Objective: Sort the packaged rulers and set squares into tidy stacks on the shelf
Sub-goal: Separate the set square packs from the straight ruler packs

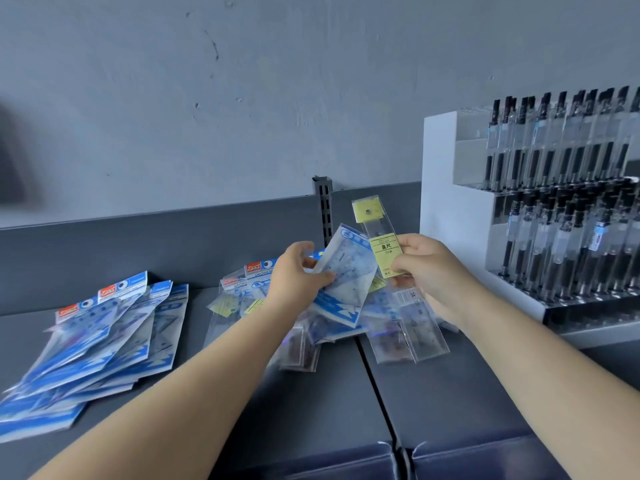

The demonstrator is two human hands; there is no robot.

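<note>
Left hand [299, 271]: I pinch a blue-printed clear set-square packet [346, 275]. Right hand [429, 268]: I grip a yellow-labelled clear ruler sleeve [382, 247]. Best laid squarely, separately, along the grey shelf [242, 410] back edge.

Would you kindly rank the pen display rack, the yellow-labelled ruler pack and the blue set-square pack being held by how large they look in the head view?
1. Pen display rack, by far the largest.
2. Yellow-labelled ruler pack and blue set-square pack: too alike to rank, since one is longer, the other wider, and both partly hidden by hands.
</note>
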